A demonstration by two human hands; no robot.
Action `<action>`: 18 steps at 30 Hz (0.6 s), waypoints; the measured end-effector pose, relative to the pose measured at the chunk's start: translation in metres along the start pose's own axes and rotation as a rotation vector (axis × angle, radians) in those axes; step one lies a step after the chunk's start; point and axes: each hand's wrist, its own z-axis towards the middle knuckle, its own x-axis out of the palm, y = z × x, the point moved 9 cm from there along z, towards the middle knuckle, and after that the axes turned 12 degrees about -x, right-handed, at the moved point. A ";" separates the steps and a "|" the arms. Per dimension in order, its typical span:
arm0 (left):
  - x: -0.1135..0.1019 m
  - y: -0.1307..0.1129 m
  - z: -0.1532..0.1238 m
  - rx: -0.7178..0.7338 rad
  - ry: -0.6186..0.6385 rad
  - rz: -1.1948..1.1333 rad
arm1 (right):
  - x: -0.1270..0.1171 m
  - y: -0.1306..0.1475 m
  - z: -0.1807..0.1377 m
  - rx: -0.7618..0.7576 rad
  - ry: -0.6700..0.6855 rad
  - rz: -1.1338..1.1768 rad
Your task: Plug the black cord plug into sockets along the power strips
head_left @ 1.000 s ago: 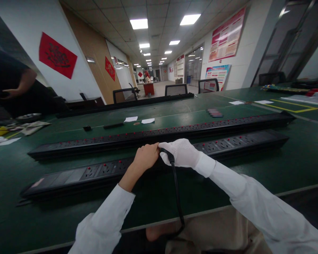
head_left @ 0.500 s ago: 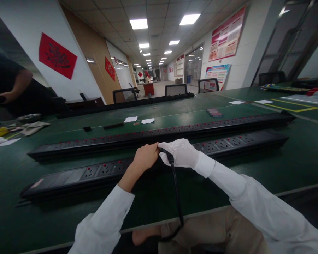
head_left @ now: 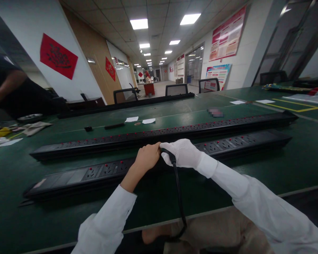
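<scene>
My right hand [head_left: 184, 153], in a white dotted glove, is closed around a black power plug [head_left: 172, 157]. Its black cable [head_left: 179, 194] hangs down over the table edge toward my lap. Bare and closed, my left hand [head_left: 147, 157] meets the gloved fingertips beside the plug; what its curled fingers grip is hidden. Both hands are over the middle of the nearer power strip [head_left: 76, 176], a long black bar with sockets and red buttons. Behind it lies a second long power strip [head_left: 159, 133], roughly parallel.
The green table [head_left: 153, 208] carries white paper pieces [head_left: 148, 121], a small black block [head_left: 88, 128] and a dark bar [head_left: 114, 126]. A long black rail [head_left: 127, 105] lies along the far side. At left stands another person [head_left: 7, 83]; chairs [head_left: 176, 89] are beyond the table.
My hands keep the same hold on the plug over the strip. The view shifts very slightly, and the other person's arm at left has moved left and down.
</scene>
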 end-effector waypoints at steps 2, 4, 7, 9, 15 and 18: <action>-0.001 0.000 -0.001 0.002 -0.013 0.002 | 0.000 -0.001 0.000 0.001 0.011 -0.005; -0.003 0.000 -0.001 -0.004 -0.026 -0.004 | 0.000 0.000 0.001 -0.015 0.023 -0.008; -0.008 0.000 -0.003 -0.023 -0.051 -0.028 | -0.001 0.002 0.003 -0.063 0.042 -0.030; -0.012 0.001 -0.004 -0.027 -0.073 -0.044 | -0.003 0.003 0.004 -0.093 0.047 -0.050; -0.013 0.011 -0.001 -0.031 -0.107 -0.066 | -0.008 -0.005 0.001 -0.142 0.058 -0.039; -0.009 0.018 0.002 -0.054 -0.097 -0.055 | -0.010 -0.013 -0.003 -0.126 0.102 -0.014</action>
